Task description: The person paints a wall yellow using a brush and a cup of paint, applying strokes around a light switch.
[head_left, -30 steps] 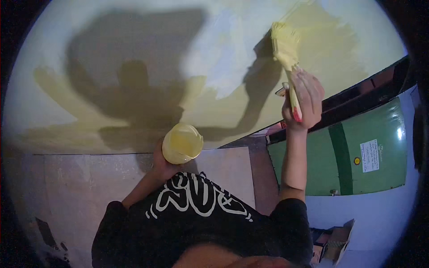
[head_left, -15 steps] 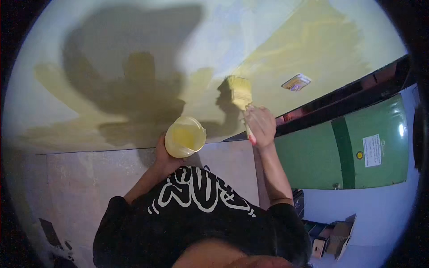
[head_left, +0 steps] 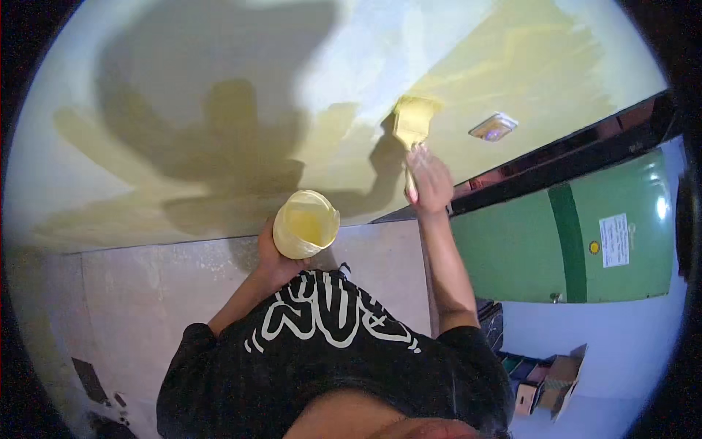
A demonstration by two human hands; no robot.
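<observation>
My right hand (head_left: 431, 179) is closed round the handle of a wide paintbrush (head_left: 414, 121). Its yellow-coated bristles press on the wall (head_left: 380, 51), which carries patches of yellow paint over a paler ground. In my left hand (head_left: 274, 252) is a pale paint tub (head_left: 306, 224), tilted so that yellow paint shows inside. My left fingers wrap its side and underside and are partly hidden by it. A small switch plate or socket (head_left: 493, 127) sits on the wall to the right of the brush.
A dark door frame (head_left: 563, 146) edges the painted wall at right, beside a green door (head_left: 504, 252) with a paper sheet on it. Open cardboard boxes (head_left: 563, 380) stand at lower right. A dark flat object (head_left: 89, 379) lies on the floor at lower left.
My right hand and the paintbrush have moved up and slightly right along the wall. The tub in my left hand has stayed almost where it was.
</observation>
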